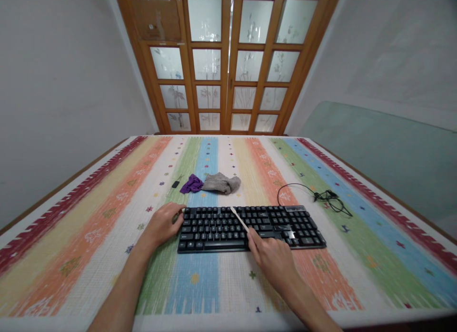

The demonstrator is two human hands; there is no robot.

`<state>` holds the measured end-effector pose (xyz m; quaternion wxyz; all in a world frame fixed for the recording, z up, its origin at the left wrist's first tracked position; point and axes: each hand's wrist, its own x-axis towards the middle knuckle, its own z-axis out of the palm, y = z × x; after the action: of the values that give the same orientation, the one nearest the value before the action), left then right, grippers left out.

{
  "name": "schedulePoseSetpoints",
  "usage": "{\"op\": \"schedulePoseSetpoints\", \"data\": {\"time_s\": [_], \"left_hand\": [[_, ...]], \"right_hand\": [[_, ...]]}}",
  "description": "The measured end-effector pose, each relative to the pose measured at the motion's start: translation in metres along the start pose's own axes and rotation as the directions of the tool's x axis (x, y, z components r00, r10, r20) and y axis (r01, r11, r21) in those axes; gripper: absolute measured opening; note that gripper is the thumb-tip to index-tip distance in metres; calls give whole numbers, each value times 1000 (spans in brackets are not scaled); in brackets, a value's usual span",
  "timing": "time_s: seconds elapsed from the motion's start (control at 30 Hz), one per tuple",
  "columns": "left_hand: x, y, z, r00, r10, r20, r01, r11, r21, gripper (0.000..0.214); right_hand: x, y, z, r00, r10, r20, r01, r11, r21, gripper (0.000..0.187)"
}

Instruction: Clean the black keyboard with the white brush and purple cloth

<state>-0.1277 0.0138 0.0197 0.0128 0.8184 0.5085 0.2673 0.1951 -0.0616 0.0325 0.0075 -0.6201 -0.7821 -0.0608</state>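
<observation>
A black keyboard (pixel 228 229) lies flat on the table in front of me. My left hand (pixel 167 223) is at its upper left corner, fingers curled and gripping the edge. In my right hand (pixel 269 251) is a slim white toothbrush (pixel 240 219), held by its handle over the keys. The brush's head points away from me and to the left, at the top row of keys; whether the bristles touch them I cannot tell. Part of the lower right key area is hidden behind my right hand.
A purple cloth (pixel 192 183) and a grey cloth (pixel 221 183) lie bunched beyond the keyboard, beside a small black object (pixel 175 184). The keyboard's cable (pixel 330 199) is coiled at the right. A striped tablecloth (pixel 100 227) covers the table. Glass-paned wooden doors (pixel 230 61) stand behind.
</observation>
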Motion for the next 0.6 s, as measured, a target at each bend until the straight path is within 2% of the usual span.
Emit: {"op": "schedulePoseSetpoints", "data": {"time_s": [0.17,0.43,0.6], "left_hand": [[1,0,-1,1000,3,-3,-3,1000,-11,25],[1,-3,1,1000,-3,7,3,1000,-4,26],[2,-2,0,1000,-10,5,10,1000,-19,26]], "right_hand": [[-10,20,10,997,71,-16,-71,997,-25,30],[-17,42,6,983,174,62,-173,985,-27,32],[-22,57,7,976,210,50,-209,977,-40,31]]}}
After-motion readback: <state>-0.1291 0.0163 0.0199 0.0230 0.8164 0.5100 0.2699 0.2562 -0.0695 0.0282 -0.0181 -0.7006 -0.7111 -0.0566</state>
